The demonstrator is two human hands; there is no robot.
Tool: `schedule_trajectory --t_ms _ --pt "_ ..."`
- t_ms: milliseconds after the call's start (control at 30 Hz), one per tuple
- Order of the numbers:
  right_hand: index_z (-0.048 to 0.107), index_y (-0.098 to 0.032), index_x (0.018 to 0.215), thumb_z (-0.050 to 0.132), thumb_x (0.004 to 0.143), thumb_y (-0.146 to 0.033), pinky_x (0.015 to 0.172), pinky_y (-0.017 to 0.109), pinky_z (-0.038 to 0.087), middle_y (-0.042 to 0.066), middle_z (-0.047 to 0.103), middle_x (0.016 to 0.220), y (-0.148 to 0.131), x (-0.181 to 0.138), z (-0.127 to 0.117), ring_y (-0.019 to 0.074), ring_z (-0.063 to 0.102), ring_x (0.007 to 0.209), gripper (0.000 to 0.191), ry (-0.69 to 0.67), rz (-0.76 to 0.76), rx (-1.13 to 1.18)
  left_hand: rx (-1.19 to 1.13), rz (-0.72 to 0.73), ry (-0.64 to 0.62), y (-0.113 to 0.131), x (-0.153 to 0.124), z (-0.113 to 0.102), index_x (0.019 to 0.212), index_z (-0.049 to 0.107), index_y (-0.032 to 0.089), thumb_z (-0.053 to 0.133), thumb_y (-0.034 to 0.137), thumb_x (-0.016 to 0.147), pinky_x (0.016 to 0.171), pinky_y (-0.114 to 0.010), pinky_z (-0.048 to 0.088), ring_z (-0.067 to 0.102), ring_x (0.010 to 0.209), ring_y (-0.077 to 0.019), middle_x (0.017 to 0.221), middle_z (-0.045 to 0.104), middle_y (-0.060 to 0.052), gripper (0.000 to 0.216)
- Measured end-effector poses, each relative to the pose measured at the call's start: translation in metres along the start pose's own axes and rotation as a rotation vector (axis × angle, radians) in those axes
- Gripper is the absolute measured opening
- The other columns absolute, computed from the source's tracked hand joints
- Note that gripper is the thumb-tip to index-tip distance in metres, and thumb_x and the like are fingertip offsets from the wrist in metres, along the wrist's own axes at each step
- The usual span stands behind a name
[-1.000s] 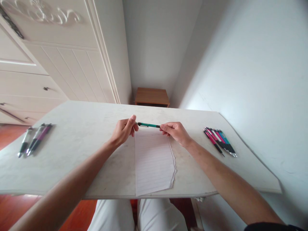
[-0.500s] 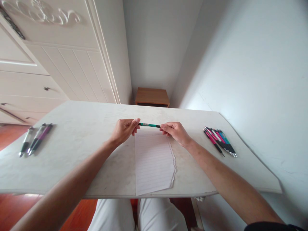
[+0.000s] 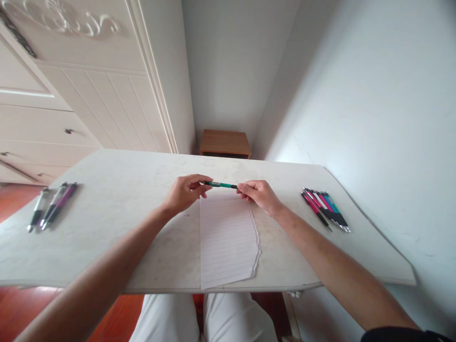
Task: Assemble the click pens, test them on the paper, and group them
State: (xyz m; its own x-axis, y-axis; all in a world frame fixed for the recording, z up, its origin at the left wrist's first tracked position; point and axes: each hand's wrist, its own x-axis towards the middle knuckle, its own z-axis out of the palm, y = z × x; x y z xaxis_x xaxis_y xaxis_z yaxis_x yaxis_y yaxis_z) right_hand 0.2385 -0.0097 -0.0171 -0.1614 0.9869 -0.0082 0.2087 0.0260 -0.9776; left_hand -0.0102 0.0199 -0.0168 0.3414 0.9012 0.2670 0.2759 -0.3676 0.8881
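A green and black pen (image 3: 223, 185) is held nearly level above the top edge of a torn sheet of lined paper (image 3: 228, 242). My right hand (image 3: 259, 194) pinches its black right end between thumb and fingers. At the other end, my left hand (image 3: 188, 191) has its forefinger and thumb around the barrel, and the dark left tip shows between them. The paper lies flat, with a ragged right edge, and reaches the table's near edge.
On the right of the white table (image 3: 142, 256) lies a row of several pink, white and blue pens (image 3: 326, 209). Three thicker pens (image 3: 53, 206) lie at the left. A wall (image 3: 384, 133) borders the right side, a white cabinet (image 3: 107, 104) the far left.
The fingers of my left hand have shifted on the pen: the thumb has dropped below it and the forefinger has stretched along it, uncovering the left tip. My right hand stays put.
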Motion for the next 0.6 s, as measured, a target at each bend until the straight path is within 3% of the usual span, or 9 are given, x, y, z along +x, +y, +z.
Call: schedule_trajectory --t_ms 67,167,233,300,367,433,500,600 --pt "0.073 -0.014 0.073 0.07 0.073 -0.062 0.054 0.024 0.039 0.003 0.063 0.062 -0.0005 -0.0004 0.0003 0.0105 0.05 0.057 0.048 -0.005 0.005 0.002 0.036 -0.065 -0.013 0.0005 -0.001 -0.0006 0.086 0.071 0.014 0.066 0.046 0.082 0.045 -0.022 0.045 0.06 0.048 -0.0127 0.057 0.065 -0.001 0.033" --pt "0.073 -0.014 0.073 0.07 0.073 -0.062 0.055 0.025 0.039 0.003 0.063 0.063 -0.0008 -0.0008 0.0005 0.0108 0.051 0.058 0.048 -0.016 0.006 -0.002 0.049 -0.156 -0.062 0.0027 -0.0029 -0.0023 0.066 0.066 0.013 0.049 0.062 0.089 0.042 -0.022 0.042 0.057 0.044 -0.0116 0.057 0.065 -0.005 0.056" --pt "0.073 -0.014 0.073 0.07 0.073 -0.062 0.055 0.025 0.039 0.003 0.063 0.063 -0.0008 -0.001 0.0004 0.011 0.051 0.058 0.049 -0.019 0.003 -0.015 0.026 -0.187 -0.07 0.0041 -0.0039 -0.0036 0.064 0.064 0.013 0.038 0.067 0.091 0.042 -0.022 0.041 0.057 0.044 -0.0115 0.059 0.065 -0.007 0.065" --pt "0.073 -0.014 0.073 0.069 0.073 -0.063 0.055 0.025 0.039 0.003 0.064 0.063 -0.0005 -0.0009 0.0002 0.011 0.051 0.058 0.049 -0.016 0.001 -0.027 0.006 -0.161 -0.045 0.0056 -0.0045 -0.0049 0.078 0.067 0.012 0.042 0.066 0.09 0.042 -0.022 0.041 0.058 0.047 -0.0112 0.07 0.068 -0.007 0.06" --pt "0.073 -0.014 0.073 0.069 0.073 -0.063 0.054 0.025 0.039 0.004 0.064 0.063 0.0 -0.0007 -0.0001 0.011 0.05 0.057 0.05 -0.01 0.0 -0.034 -0.025 -0.111 -0.002 0.0068 -0.0044 -0.0056 0.102 0.066 0.014 0.06 0.06 0.083 0.044 -0.021 0.043 0.06 0.052 -0.0109 0.089 0.07 -0.008 0.05" --pt "0.073 -0.014 0.073 0.069 0.073 -0.063 0.054 0.025 0.04 0.004 0.064 0.063 0.0005 -0.0004 -0.0003 0.0109 0.05 0.057 0.05 -0.01 -0.003 -0.036 -0.064 -0.073 0.009 0.007 -0.0037 -0.0056 0.117 0.06 0.017 0.075 0.05 0.073 0.048 -0.022 0.046 0.062 0.057 -0.0115 0.1 0.069 -0.008 0.057" --pt "0.073 -0.014 0.073 0.069 0.074 -0.063 0.055 0.024 0.04 0.004 0.064 0.063 0.0009 -0.0002 -0.0004 0.0107 0.051 0.057 0.049 -0.012 -0.006 -0.032 -0.072 -0.066 -0.019 0.0063 -0.0025 -0.0048 0.113 0.063 0.016 0.077 0.043 0.071 0.05 -0.023 0.047 0.062 0.058 -0.0122 0.091 0.07 -0.007 0.052" --pt "0.073 -0.014 0.073 0.069 0.074 -0.062 0.055 0.024 0.041 0.004 0.064 0.063 0.0012 -0.0001 -0.0002 0.0109 0.052 0.057 0.048 -0.013 -0.008 -0.025 0.003 -0.099 -0.04 0.0044 -0.0006 -0.0034 0.095 0.069 0.014 0.07 0.039 0.075 0.046 -0.022 0.042 0.056 0.049 -0.0122 0.058 0.062 0.0 0.031"
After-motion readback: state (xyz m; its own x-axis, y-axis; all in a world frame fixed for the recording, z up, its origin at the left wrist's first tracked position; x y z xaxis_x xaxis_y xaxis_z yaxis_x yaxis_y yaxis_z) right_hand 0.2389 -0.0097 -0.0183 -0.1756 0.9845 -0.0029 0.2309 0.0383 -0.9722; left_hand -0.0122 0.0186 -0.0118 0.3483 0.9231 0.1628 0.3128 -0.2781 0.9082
